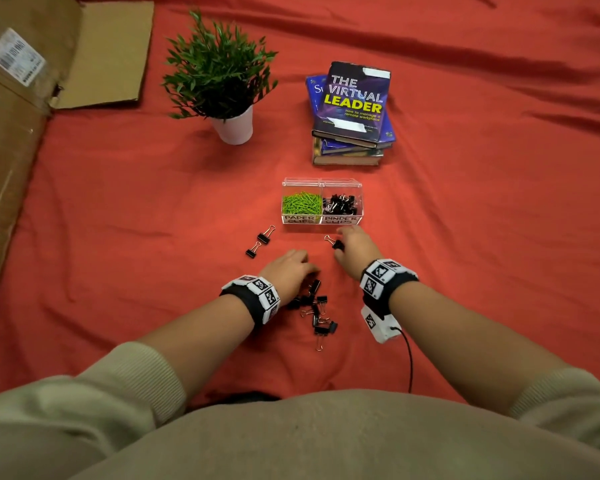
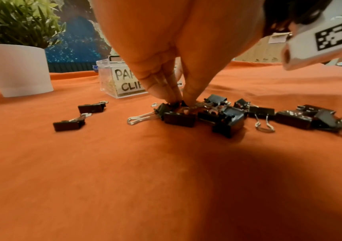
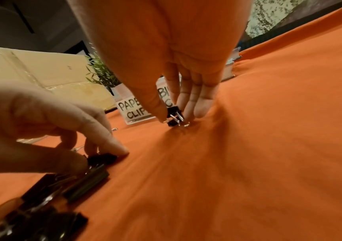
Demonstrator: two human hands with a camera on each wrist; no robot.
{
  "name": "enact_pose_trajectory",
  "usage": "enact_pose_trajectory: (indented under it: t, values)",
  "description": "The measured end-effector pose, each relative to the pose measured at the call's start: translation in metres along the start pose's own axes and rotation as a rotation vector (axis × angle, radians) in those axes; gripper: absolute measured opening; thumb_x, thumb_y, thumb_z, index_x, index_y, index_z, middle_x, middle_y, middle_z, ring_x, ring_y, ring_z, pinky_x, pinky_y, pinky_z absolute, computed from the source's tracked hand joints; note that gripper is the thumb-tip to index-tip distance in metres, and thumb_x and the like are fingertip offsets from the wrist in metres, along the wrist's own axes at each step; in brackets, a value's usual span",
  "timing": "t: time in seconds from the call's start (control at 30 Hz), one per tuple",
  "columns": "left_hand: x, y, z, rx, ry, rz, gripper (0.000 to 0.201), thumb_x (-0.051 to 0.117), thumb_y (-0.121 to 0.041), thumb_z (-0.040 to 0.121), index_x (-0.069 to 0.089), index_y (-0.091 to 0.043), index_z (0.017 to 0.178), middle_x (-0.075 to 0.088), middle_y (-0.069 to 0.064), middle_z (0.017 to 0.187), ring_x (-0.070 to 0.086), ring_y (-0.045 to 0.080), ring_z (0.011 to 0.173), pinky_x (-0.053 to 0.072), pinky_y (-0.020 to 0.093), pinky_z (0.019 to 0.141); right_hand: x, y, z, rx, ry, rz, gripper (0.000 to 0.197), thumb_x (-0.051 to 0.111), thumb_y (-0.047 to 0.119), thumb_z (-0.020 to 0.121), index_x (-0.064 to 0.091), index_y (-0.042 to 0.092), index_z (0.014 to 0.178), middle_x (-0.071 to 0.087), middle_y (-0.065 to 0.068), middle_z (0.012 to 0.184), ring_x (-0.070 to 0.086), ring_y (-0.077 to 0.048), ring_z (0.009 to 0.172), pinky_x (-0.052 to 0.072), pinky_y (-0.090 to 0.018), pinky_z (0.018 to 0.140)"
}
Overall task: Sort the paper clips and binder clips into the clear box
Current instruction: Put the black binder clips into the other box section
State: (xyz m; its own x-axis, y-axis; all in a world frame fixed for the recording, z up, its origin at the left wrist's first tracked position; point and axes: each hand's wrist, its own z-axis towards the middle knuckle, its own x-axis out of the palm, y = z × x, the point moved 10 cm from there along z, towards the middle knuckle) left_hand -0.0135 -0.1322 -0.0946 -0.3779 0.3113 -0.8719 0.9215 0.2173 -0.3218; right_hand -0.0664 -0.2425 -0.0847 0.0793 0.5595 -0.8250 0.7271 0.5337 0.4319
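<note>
Right hand [image 1: 352, 249] pinches a single binder clip [image 3: 174, 119] on the red cloth [image 1: 465, 237], just in front of the clear box [image 1: 323, 220]; nearer me than that box, I see my left hand [image 1: 288, 271] pinching into the loose binder-clip pile [image 2: 227, 114].

The person wears a beige ribbed-cuff sweater [image 1: 146, 372] and black wristbands [image 1: 253, 299] bearing white marker tiles, the right one cabled [image 1: 409, 358].

Left hand [image 1: 288, 268] hides part of the clip pile [image 1: 314, 306].
</note>
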Motion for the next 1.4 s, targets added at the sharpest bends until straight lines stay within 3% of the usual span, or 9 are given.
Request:
enact_pose_trajectory:
  t: [0.13,0.33,0.5,0.6,0.77,0.87,1.1,1.27,1.4]
  values:
    - [-0.008,-0.005,0.003,-0.01,-0.039,0.053,0.027,0.044,-0.003,0.09,0.055,-0.007,0.115,0.049,0.012,0.115,0.046,0.028,0.111,0.041,0.039,0.088,0.009,0.001,0.013,0.076,0.011,-0.074,0.033,0.056,0.012,0.087,0.055,-0.002,0.117,0.042,-0.02,0.132,0.051,-0.036,0.115,0.042,-0.039,0.101]
    - [-0.02,0.002,0.001,0.006,-0.119,-0.148,0.013,0.054,-0.003,0.084,0.054,-0.006,0.097,0.057,0.012,0.106,0.051,0.029,0.103,0.041,0.036,0.087,0.007,-0.005,0.011,0.101,-0.013,-0.025,0.023,0.059,0.01,0.086,0.059,-0.001,0.106,0.044,-0.019,0.133,0.053,-0.034,0.114,0.042,-0.036,0.099]
    - [-0.035,0.079,-0.023,-0.419,-0.348,-0.579,0.022,0.061,-0.011,0.088,0.055,-0.013,0.109,0.059,0.0,0.091,0.058,0.019,0.083,0.042,0.026,0.074,0.01,0.003,0.005,0.065,0.045,0.11,0.009,0.06,0.005,0.083,0.059,0.014,0.084,0.066,-0.008,0.1,0.062,-0.023,0.091,0.049,-0.03,0.08]
    - [-0.024,0.119,-0.038,-0.58,-0.33,-0.597,0.039,0.063,-0.012,0.087,0.049,-0.011,0.123,0.061,0.005,0.089,0.062,0.027,0.09,0.043,0.028,0.077,0.029,0.019,-0.004,0.038,0.152,0.164,0.021,0.066,0.012,0.082,0.06,0.015,0.103,0.065,-0.003,0.097,0.06,-0.018,0.087,0.048,-0.027,0.076]
    - [-0.008,0.137,-0.043,-0.661,-0.195,-0.486,0.057,0.062,-0.019,0.088,0.038,-0.012,0.14,0.063,0.016,0.116,0.059,0.032,0.11,0.046,0.036,0.095,0.053,0.066,-0.012,-0.161,0.264,0.006,0.05,0.063,0.016,0.086,0.048,0.012,0.134,0.058,-0.011,0.127,0.055,-0.027,0.117,0.045,-0.034,0.098]
    - [-0.009,0.136,-0.039,-0.66,-0.194,-0.434,0.052,0.061,-0.018,0.089,0.044,-0.008,0.137,0.059,0.017,0.124,0.055,0.032,0.118,0.043,0.037,0.101,0.064,0.076,-0.011,-0.223,0.281,-0.184,0.042,0.055,0.011,0.088,0.05,0.009,0.13,0.051,-0.017,0.129,0.051,-0.035,0.119,0.045,-0.041,0.099]
    - [-0.016,0.135,-0.038,-0.62,-0.222,-0.346,0.022,0.058,-0.014,0.09,0.058,-0.004,0.109,0.05,0.016,0.116,0.057,0.035,0.104,0.047,0.041,0.093,0.069,0.074,-0.019,-0.31,0.157,-0.248,0.02,0.05,-0.005,0.083,0.054,0.002,0.102,0.044,-0.013,0.107,0.055,-0.033,0.087,0.051,-0.043,0.073]
    - [-0.021,0.134,-0.044,-0.6,-0.286,-0.403,0.016,0.062,-0.012,0.086,0.056,-0.012,0.101,0.045,0.009,0.113,0.059,0.032,0.094,0.049,0.04,0.088,0.067,0.072,-0.023,-0.363,0.147,-0.171,0.016,0.048,-0.001,0.083,0.058,-0.005,0.094,0.056,-0.022,0.099,0.054,-0.037,0.095,0.048,-0.045,0.079]
    - [-0.026,0.131,-0.044,-0.561,-0.296,-0.418,0.013,0.062,-0.009,0.084,0.055,-0.014,0.094,0.058,0.006,0.106,0.057,0.026,0.098,0.045,0.034,0.085,0.042,0.059,-0.022,-0.244,0.116,-0.022,0.014,0.053,0.009,0.087,0.06,-0.001,0.093,0.059,-0.015,0.1,0.057,-0.029,0.094,0.044,-0.032,0.08]
